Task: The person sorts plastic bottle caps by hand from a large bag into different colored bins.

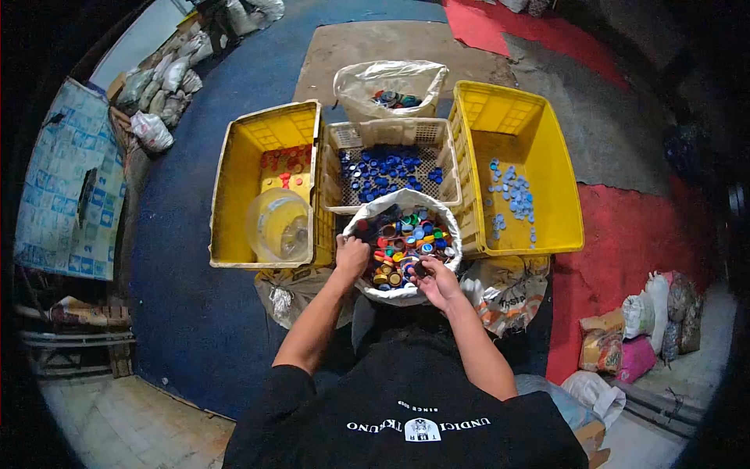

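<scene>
A white sack (pixel 455 248) with its mouth spread round stands in front of me, full of bottle caps (pixel 402 244) in many colours. My left hand (pixel 353 256) is closed at the sack's left rim; whatever its fingers hold is hidden. Over the near right part of the caps, my right hand (pixel 439 283) pinches a dark bottle cap (pixel 420 269). Just beyond the sack, a white perforated crate (pixel 334 168) holds blue caps (pixel 387 170).
The left yellow crate (pixel 221 184) contains red caps (pixel 287 162) and a clear round tub (pixel 279 227). Light-blue caps (pixel 512 194) lie in the right yellow crate (pixel 558 164). Behind the perforated crate stands another whitish sack (pixel 355 90) of caps. Filled bags (pixel 637 316) sit far right.
</scene>
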Demonstrator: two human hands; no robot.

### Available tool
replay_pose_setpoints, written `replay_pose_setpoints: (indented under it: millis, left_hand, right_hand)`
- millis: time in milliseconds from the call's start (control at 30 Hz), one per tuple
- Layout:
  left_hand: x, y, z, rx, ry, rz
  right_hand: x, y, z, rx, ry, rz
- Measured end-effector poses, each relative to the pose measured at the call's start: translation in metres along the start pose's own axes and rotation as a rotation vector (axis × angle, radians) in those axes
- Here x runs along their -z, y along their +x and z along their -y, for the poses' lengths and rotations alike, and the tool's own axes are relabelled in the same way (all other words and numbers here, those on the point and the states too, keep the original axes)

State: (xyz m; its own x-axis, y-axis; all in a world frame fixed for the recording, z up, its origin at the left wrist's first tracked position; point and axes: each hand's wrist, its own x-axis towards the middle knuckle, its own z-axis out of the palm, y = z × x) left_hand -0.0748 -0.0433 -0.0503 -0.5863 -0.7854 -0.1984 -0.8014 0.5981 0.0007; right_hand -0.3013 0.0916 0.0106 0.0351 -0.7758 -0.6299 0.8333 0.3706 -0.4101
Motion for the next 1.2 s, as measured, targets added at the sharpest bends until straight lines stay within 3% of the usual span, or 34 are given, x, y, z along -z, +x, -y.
replay_pose_setpoints:
  millis: [33, 100, 167, 233, 267, 300, 333, 367, 433, 467, 500, 567, 600, 667, 800, 967, 1033, 1067, 1100, 1167, 1200]
  left_hand:
    - [0.009, -0.003, -0.004, -0.008, 0.002, 0.001]
    - [0.032, -0.015, -0.013, 0.035, -0.099, -0.199]
    - [0.061, -0.031, -0.026, 0.104, -0.166, -0.203]
    - [0.061, -0.042, -0.027, 0.133, -0.699, -0.391]
    - [0.061, -0.046, -0.030, 0.113, -0.777, -0.506]
    - [0.065, -0.052, -0.031, 0.126, -0.774, -0.507]
    - [0.074, -0.061, -0.032, 0.301, -1.006, -0.375]
    - [0.079, -0.069, -0.032, 0.477, -1.234, -0.233]
    - [0.072, -0.082, -0.029, 0.459, -1.262, -0.328]
    - [0.078, -0.089, -0.028, 0.494, -1.294, -0.378]
    - [0.083, -0.096, -0.028, 0.528, -1.325, -0.428]
    - [0.066, -0.101, -0.026, 0.520, -1.440, -0.479]
    - [0.067, -0.106, -0.025, 0.509, -1.469, -0.475]
    - [0.068, -0.113, -0.022, 0.520, -1.447, -0.397]
    - [0.080, -0.118, -0.029, 0.528, -1.585, -0.419]
    - [0.067, -0.109, -0.032, 0.563, -1.480, -0.308]
    - [0.070, -0.092, -0.035, 0.438, -1.573, -0.465]
    - [0.081, -0.086, -0.032, 0.407, -1.327, -0.432]
    - [0.078, -0.073, -0.027, 0.400, -1.326, -0.428]
    - [0.061, -0.045, -0.021, 0.177, -0.507, -0.486]
    - [0.060, -0.032, -0.026, 0.226, -0.428, -0.462]
  right_hand:
    - [-0.002, -0.002, 0.002, -0.018, 0.006, -0.019]
    - [-0.005, -0.001, 0.003, -0.042, 0.019, -0.043]
    - [-0.004, 0.006, 0.001, -0.060, -0.022, -0.003]
    - [-0.001, 0.021, -0.003, -0.079, -0.046, 0.010]
    - [-0.001, 0.030, -0.005, -0.079, -0.078, 0.008]
    - [-0.004, 0.037, -0.006, -0.078, -0.109, 0.008]
    - [-0.008, 0.043, -0.007, -0.007, -0.246, -0.005]
    - [-0.013, 0.056, -0.011, 0.104, -0.607, -0.065]
    - [-0.029, 0.057, -0.006, 0.649, -1.392, -0.015]
    - [-0.040, 0.053, -0.004, 0.811, -1.536, 0.014]
    - [-0.045, 0.058, -0.012, 1.183, -1.749, -0.039]
    - [-0.050, 0.066, -0.024, 0.979, -1.809, 0.069]
    - [-0.053, 0.069, -0.032, 0.979, -1.810, 0.078]
    - [-0.062, 0.080, -0.046, 0.741, -2.240, 0.197]
    - [-0.051, 0.104, -0.074, 0.824, -2.271, 0.087]
    - [-0.042, 0.108, -0.071, 0.876, -2.346, 0.014]
    - [-0.044, 0.101, -0.063, 0.983, -2.335, 0.107]
    - [-0.043, 0.099, -0.062, 0.981, -2.333, 0.098]
    - [-0.041, 0.098, -0.063, 1.026, -2.299, 0.084]
    - [-0.037, 0.094, -0.064, 1.075, -2.267, 0.065]
    - [-0.038, 0.087, -0.062, 1.048, -2.213, 0.049]
